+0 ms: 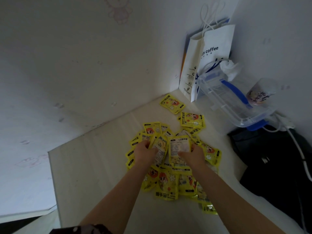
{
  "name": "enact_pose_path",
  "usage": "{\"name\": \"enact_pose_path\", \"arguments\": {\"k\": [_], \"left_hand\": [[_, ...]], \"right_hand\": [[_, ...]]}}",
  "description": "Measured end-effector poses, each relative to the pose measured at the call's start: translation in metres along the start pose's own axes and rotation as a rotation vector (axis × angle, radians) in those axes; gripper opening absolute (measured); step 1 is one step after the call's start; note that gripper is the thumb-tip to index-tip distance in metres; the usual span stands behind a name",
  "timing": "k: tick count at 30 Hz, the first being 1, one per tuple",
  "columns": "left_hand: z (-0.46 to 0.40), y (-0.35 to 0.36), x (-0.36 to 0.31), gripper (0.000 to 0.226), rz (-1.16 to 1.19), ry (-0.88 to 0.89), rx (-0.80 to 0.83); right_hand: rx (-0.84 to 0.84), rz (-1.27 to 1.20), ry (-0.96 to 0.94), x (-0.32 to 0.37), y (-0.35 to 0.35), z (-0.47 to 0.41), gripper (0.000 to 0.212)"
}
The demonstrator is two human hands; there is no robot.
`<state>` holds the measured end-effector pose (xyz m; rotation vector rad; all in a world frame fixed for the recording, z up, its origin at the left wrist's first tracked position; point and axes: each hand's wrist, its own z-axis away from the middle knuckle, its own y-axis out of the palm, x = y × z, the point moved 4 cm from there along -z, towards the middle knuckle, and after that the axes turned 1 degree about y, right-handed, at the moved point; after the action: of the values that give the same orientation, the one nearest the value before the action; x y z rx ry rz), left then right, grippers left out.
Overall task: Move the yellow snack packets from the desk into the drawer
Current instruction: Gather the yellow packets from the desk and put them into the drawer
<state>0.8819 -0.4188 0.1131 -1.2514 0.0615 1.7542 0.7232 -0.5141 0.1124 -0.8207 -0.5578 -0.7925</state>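
Several yellow snack packets (pixel 170 181) lie in a loose pile on the pale desk (pixel 94 166). My left hand (pixel 145 152) grips a few packets at the pile's left side. My right hand (pixel 192 154) grips an upturned packet (pixel 179 146) at the pile's middle, its printed white back facing me. A single packet (pixel 172 103) lies apart near the far corner, and two or three more (pixel 192 121) sit just right of it. No drawer is in view.
A white paper coffee bag (pixel 211 53) leans in the far right corner. A clear plastic box with blue clips (pixel 236 102) stands beside it, with a printed cup (pixel 260 93) behind. A black bag (pixel 273 162) and white cables (pixel 298 149) occupy the right. The desk's left edge drops off.
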Motion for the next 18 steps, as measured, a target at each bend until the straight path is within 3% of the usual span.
{"name": "enact_pose_path", "arguments": {"k": [4,11,18], "left_hand": [[0.007,-0.007,0.006,0.011,0.082,-0.008,-0.013],[0.029,-0.038,0.026,0.008,0.32,-0.04,-0.087],[0.076,-0.059,0.047,0.009,0.457,-0.06,-0.166]], "right_hand": [[0.041,-0.082,-0.006,0.003,-0.004,0.008,0.048],[-0.03,-0.213,-0.104,0.009,-0.03,0.033,0.041],[-0.015,-0.2,-0.17,-0.009,-0.037,0.069,0.043]]}}
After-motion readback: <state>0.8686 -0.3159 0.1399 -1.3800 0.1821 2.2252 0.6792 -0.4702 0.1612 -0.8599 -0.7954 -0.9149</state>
